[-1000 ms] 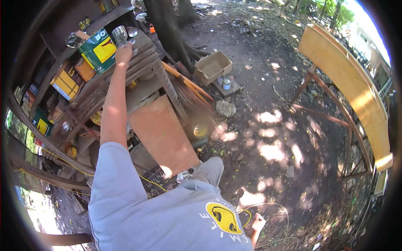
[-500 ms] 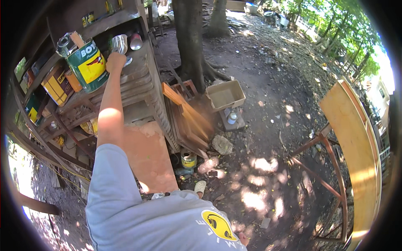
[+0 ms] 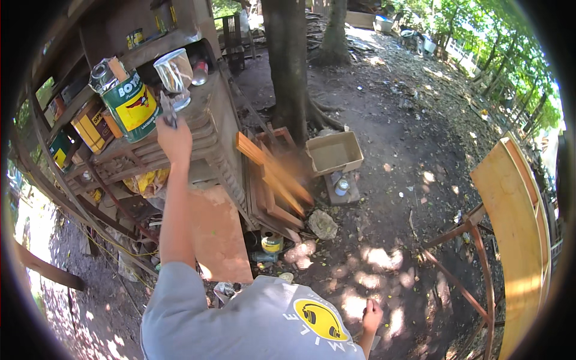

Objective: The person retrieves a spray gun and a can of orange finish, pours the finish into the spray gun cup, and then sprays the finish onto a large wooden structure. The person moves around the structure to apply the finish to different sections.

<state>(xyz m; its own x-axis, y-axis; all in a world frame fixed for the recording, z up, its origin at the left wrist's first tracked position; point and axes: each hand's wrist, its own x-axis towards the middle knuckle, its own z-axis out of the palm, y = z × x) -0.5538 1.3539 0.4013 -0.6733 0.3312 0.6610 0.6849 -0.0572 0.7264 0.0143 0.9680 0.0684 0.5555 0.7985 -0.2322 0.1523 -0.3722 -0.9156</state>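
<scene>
A slim dark tool (image 3: pixel 168 110), its exact kind hard to make out, points up from a person's left hand (image 3: pixel 175 144), which grips it at the front edge of a weathered wooden cabinet (image 3: pixel 203 107) outdoors. Just left of the tool stands a green can (image 3: pixel 133 114) with a yellow label, a flat wooden stick (image 3: pixel 119 70) and a shiny metal container (image 3: pixel 102 75) at its top. Just beyond the tool is a clear cup (image 3: pixel 174 69), a pale disc (image 3: pixel 180 100) by its base; farther right lies a red-and-silver container (image 3: pixel 200 71). The cabinet top is dull brown and worn, its near edge ridged.

A reddish-brown board (image 3: pixel 217 231) leans below, with orange-toned planks (image 3: pixel 264 163) to its right. Bare earth (image 3: pixel 384 210), dappled with sun and scattered leaves, spreads to the right past a cardboard box (image 3: pixel 333 155) and a dark tree trunk (image 3: pixel 285 66). At far right, a long yellowish wooden panel (image 3: pixel 513 222) rests on a brown stand (image 3: pixel 480 255).

The right hand (image 3: pixel 372 315) hangs low at near right, too small to tell how far its fingers close or whether it holds anything. The back of the left hand hides most of its fingers and the tool's lower end. A grey shirt (image 3: pixel 252 318) covers the near ground; the panel's near end is cut off, and the green can's inside is hidden.
</scene>
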